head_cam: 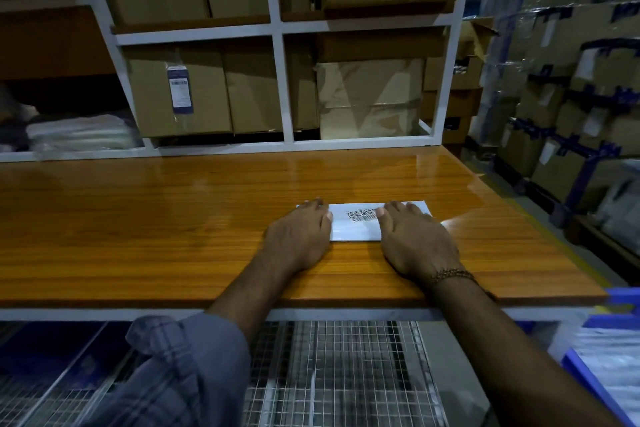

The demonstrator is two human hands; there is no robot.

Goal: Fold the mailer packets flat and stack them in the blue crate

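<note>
A white mailer packet (pixel 356 227) lies flat on the wooden counter (pixel 173 218). The left hand (pixel 299 236) and right hand (pixel 415 239) press its two ends, fingers straight, grip relaxed, barcode between them.

The left arm wears a grey-blue checked sleeve (pixel 180 371) rolled up toward the elbow, while the right arm is bare apart from a brown beaded bracelet (pixel 450 274) around its wrist.
</note>
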